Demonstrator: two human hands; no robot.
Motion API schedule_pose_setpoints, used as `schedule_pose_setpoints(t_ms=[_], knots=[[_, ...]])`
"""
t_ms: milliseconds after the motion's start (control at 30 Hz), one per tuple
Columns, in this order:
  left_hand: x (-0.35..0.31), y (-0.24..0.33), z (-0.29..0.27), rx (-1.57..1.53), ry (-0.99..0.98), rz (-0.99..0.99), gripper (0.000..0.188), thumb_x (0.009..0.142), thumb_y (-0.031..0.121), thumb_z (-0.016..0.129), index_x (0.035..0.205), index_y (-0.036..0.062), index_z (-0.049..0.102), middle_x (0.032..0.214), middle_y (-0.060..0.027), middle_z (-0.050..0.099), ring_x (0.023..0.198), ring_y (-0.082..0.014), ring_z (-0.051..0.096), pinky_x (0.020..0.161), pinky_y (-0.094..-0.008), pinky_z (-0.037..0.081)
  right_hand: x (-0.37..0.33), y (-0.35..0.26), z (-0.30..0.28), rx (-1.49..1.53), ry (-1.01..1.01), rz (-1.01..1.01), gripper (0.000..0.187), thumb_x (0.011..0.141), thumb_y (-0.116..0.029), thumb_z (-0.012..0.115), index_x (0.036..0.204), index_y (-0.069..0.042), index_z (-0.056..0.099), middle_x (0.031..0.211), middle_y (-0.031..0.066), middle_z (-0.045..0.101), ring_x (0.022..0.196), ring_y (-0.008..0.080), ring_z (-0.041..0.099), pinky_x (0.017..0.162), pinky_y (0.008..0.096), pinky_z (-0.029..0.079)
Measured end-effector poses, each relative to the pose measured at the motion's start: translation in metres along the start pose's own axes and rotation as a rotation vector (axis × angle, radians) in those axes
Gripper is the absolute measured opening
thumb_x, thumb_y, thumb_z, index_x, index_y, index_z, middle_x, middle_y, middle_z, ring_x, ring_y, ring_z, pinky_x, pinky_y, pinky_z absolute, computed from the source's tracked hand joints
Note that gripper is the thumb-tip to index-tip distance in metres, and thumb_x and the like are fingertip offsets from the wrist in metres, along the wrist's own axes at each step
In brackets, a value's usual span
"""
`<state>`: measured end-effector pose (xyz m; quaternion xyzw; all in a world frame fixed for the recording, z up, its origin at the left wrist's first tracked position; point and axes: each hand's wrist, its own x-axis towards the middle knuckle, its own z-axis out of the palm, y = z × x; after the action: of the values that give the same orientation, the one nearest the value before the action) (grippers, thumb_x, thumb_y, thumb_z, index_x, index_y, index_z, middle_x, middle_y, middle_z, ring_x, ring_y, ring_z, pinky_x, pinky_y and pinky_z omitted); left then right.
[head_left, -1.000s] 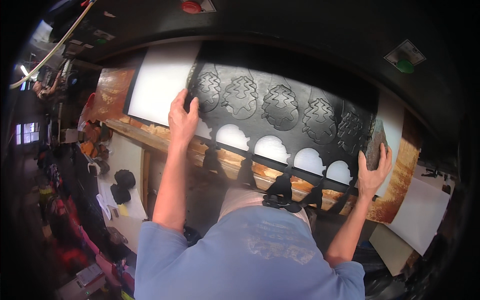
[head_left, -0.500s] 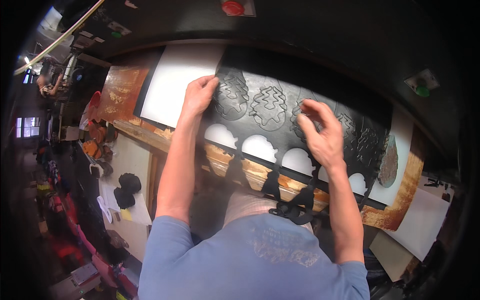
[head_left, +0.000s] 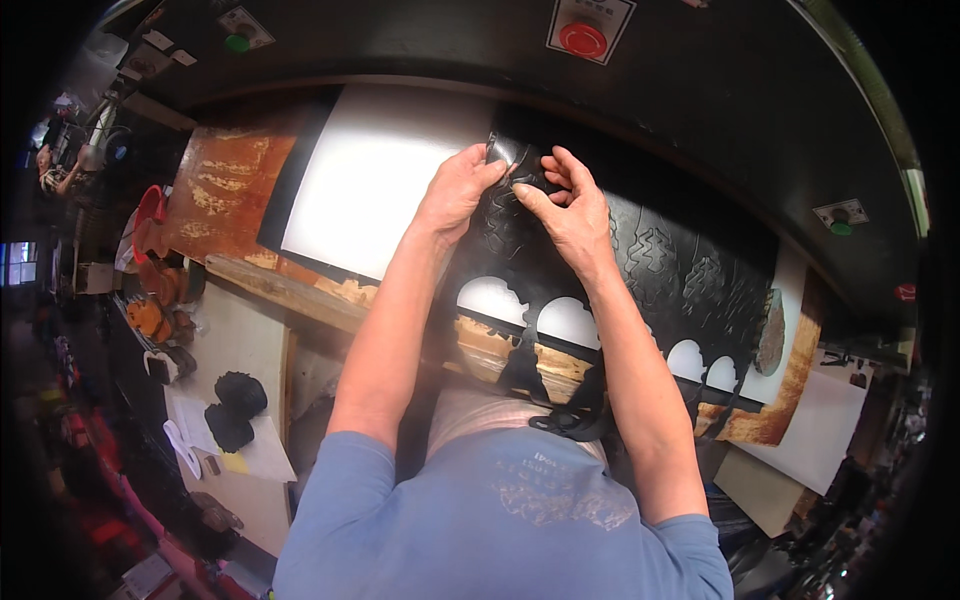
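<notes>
The right hand (head_left: 575, 215) has crossed from the right end of the black sheet (head_left: 690, 290) to come close beside the left hand (head_left: 455, 195), which has stayed by the sheet's left edge. The left thumb and fingers are pinched on that edge, where a shiny bit of it bends up; the right thumb stands a narrow gap off its curled fingers, and I cannot tell whether they touch the sheet. The sheet lies on the bench, stamped with wavy outlines, its near side cut into half-round gaps that show white, with dark strips dangling toward the person's waist. To its left a white board (head_left: 375, 180) spreads out to the brown board (head_left: 225, 180); a wooden beam (head_left: 285, 290) runs along the near edge, and a dark panel (head_left: 400, 45) with a red button (head_left: 583, 40) borders the far side. A rough slab (head_left: 771, 335) lies near the right end. Off left is a rounded red thing (head_left: 150, 212), perhaps a basket, too blurred to see into.
</notes>
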<state>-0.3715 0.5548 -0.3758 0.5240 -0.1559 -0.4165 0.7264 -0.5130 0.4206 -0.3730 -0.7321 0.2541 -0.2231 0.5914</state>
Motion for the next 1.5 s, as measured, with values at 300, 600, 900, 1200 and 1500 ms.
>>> schedule_pose_setpoints(t_ms=[300,600,900,1200,1500], knots=[[0.006,0.003,0.004,0.204,-0.005,-0.012,0.035,0.101,0.01,0.075,0.134,0.0028,0.064,0.124,-0.0057,0.072,0.112,-0.0131,0.068,0.099,-0.0303,0.055,-0.006,0.011,0.007,-0.072,0.019,-0.074,0.086,0.084,-0.026,0.092,0.156,0.003,0.054,0.143,0.0146,0.065,0.129,0.0235,0.064,0.101,0.0339,0.054],[-0.006,0.002,0.021,0.357,0.22,0.031,0.028,0.103,0.018,0.074,0.123,-0.0002,0.072,0.11,-0.0085,0.076,0.093,-0.0154,0.068,0.087,-0.0332,0.058,0.0,-0.003,-0.026,0.188,-0.282,0.106,0.032,0.097,-0.016,0.083,0.123,0.001,0.078,0.101,0.0036,0.08,0.084,0.009,0.07,0.077,0.0269,0.057],[-0.036,0.008,0.031,0.33,0.374,0.039,0.027,0.107,0.015,0.068,0.126,-0.0035,0.073,0.098,-0.0049,0.079,0.081,-0.0103,0.069,0.073,-0.0263,0.055,-0.053,-0.01,-0.029,0.295,-0.058,-0.156,0.012,0.101,-0.004,0.078,0.113,0.0,0.078,0.092,-0.0037,0.074,0.082,0.0041,0.064,0.074,0.0218,0.052],[-0.046,0.013,0.023,0.496,0.45,-0.045,0.027,0.107,0.013,0.065,0.124,-0.0076,0.071,0.091,-0.0104,0.079,0.082,-0.014,0.073,0.067,-0.0297,0.061,-0.047,0.005,-0.052,0.538,0.203,0.015,0.004,0.105,-0.007,0.075,0.102,-0.007,0.072,0.097,-0.0014,0.076,0.083,0.0058,0.068,0.077,0.0217,0.056],[-0.07,0.001,0.068,0.536,0.312,0.001,0.041,0.109,0.02,0.066,0.143,-0.004,0.066,0.135,-0.0203,0.072,0.112,-0.0234,0.075,0.101,-0.0368,0.059,-0.036,0.011,-0.125,0.391,-0.064,0.17,0.031,0.104,-0.001,0.073,0.134,0.004,0.07,0.113,0.007,0.08,0.097,0.0093,0.073,0.088,0.0246,0.059]])
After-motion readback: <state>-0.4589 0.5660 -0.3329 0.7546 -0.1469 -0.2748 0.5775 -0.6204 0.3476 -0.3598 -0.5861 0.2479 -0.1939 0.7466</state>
